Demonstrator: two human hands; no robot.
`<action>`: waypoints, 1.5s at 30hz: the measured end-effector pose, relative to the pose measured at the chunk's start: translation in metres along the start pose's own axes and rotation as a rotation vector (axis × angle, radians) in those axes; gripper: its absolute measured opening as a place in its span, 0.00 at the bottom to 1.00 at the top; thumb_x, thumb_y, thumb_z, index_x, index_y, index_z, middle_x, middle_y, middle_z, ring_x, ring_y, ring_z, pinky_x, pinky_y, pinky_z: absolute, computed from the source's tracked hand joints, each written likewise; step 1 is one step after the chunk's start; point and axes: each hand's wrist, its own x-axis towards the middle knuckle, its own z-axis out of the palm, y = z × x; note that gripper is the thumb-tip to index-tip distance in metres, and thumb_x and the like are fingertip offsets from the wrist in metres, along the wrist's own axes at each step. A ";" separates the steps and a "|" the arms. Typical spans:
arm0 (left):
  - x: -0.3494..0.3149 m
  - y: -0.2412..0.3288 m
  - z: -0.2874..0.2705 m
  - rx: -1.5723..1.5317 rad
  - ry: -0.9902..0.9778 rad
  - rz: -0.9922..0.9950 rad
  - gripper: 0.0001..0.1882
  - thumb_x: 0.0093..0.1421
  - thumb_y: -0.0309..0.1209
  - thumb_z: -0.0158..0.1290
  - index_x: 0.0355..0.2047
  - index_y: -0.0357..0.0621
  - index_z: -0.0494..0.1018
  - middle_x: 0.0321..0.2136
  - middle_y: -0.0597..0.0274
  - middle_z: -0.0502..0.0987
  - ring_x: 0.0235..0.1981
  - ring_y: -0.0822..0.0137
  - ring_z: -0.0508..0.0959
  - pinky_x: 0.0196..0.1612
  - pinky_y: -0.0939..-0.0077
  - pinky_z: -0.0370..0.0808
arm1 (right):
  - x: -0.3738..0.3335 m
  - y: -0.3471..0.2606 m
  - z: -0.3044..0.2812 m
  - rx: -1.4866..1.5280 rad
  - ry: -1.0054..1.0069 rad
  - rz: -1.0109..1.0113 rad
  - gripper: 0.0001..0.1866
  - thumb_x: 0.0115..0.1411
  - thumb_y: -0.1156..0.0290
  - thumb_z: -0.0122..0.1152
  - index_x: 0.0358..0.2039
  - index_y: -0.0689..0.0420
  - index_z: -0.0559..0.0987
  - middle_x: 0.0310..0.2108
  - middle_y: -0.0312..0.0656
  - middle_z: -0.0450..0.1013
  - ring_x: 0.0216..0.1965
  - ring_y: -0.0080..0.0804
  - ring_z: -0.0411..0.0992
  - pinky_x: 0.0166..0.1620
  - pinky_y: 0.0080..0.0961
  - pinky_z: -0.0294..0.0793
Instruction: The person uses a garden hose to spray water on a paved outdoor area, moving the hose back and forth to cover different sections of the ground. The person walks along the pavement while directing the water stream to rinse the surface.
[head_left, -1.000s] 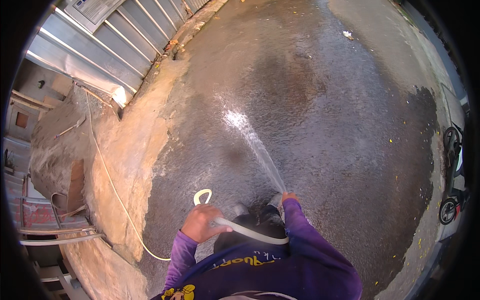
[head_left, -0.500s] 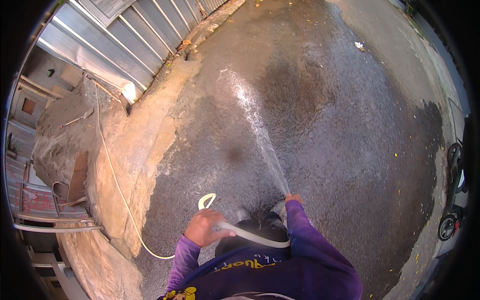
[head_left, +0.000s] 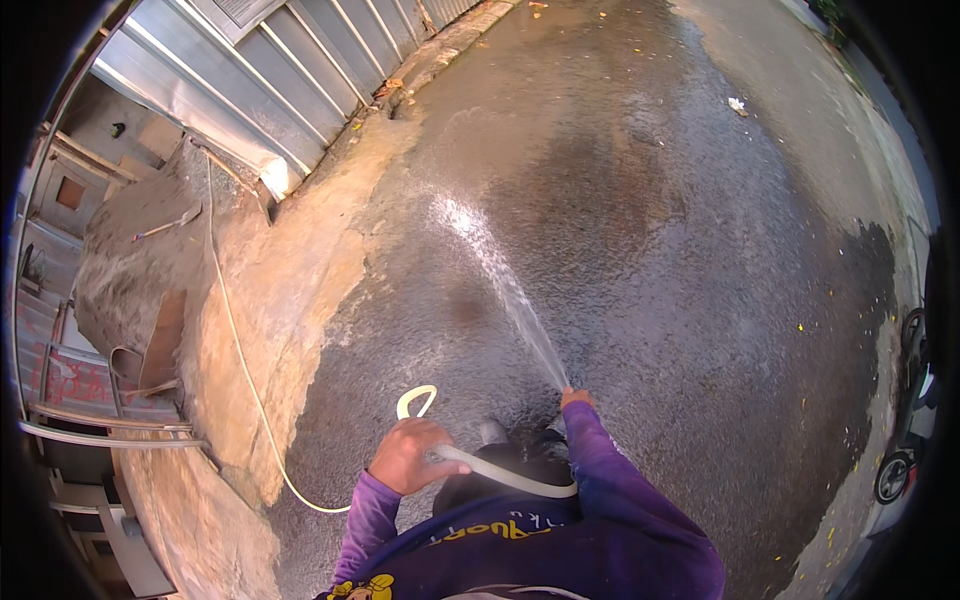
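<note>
Two hands work one pale flexible rubber hose [head_left: 500, 470]. We see the left hand [head_left: 408, 455] closed around the hose just before our chest, its grip tight on the tube. The right hand [head_left: 574, 399] pinches the hose end, fingers closed on it, and a thin water jet [head_left: 505, 290] fans out onto the wet grey concrete ground [head_left: 680, 250]. The hose loops at our left, then trails back along the sandy mound [head_left: 270, 300] beside the corrugated metal fence [head_left: 290, 80].
</note>
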 end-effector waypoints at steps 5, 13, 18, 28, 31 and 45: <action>-0.003 0.001 -0.002 0.001 0.011 -0.023 0.21 0.47 0.46 0.70 0.28 0.41 0.79 0.27 0.58 0.79 0.34 0.54 0.80 0.41 0.62 0.73 | 0.014 -0.006 0.007 0.022 0.027 0.035 0.34 0.64 0.44 0.47 0.54 0.64 0.75 0.54 0.61 0.72 0.56 0.58 0.71 0.59 0.50 0.70; -0.005 0.000 -0.002 0.012 0.033 -0.024 0.22 0.46 0.48 0.70 0.29 0.41 0.79 0.28 0.58 0.80 0.33 0.54 0.80 0.41 0.62 0.73 | 0.019 0.003 0.021 0.130 0.086 0.020 0.34 0.63 0.45 0.48 0.53 0.65 0.75 0.53 0.60 0.73 0.55 0.57 0.72 0.58 0.51 0.70; -0.003 0.003 -0.003 0.014 0.024 -0.033 0.22 0.47 0.48 0.70 0.28 0.41 0.79 0.27 0.58 0.79 0.33 0.54 0.80 0.41 0.62 0.73 | 0.025 -0.003 0.017 0.117 0.074 0.011 0.34 0.63 0.45 0.48 0.51 0.66 0.77 0.49 0.61 0.75 0.51 0.58 0.74 0.54 0.52 0.72; -0.002 0.005 -0.002 0.024 0.040 -0.024 0.22 0.47 0.47 0.69 0.28 0.41 0.78 0.27 0.59 0.79 0.33 0.54 0.79 0.40 0.62 0.73 | 0.036 -0.031 -0.011 0.180 0.185 0.009 0.31 0.63 0.47 0.49 0.45 0.67 0.80 0.44 0.62 0.77 0.49 0.59 0.75 0.53 0.50 0.73; -0.001 0.005 -0.001 0.011 0.045 -0.012 0.22 0.47 0.48 0.69 0.28 0.41 0.78 0.26 0.59 0.79 0.32 0.54 0.79 0.40 0.61 0.74 | 0.033 -0.024 -0.017 0.203 0.170 0.003 0.30 0.62 0.47 0.54 0.48 0.64 0.79 0.48 0.58 0.76 0.52 0.55 0.75 0.54 0.48 0.73; 0.006 0.008 0.002 0.007 0.013 0.003 0.21 0.49 0.48 0.68 0.29 0.41 0.79 0.28 0.57 0.79 0.34 0.53 0.79 0.41 0.61 0.74 | 0.024 -0.018 -0.034 0.197 0.164 0.072 0.29 0.63 0.49 0.52 0.50 0.63 0.79 0.49 0.58 0.76 0.53 0.55 0.74 0.57 0.47 0.72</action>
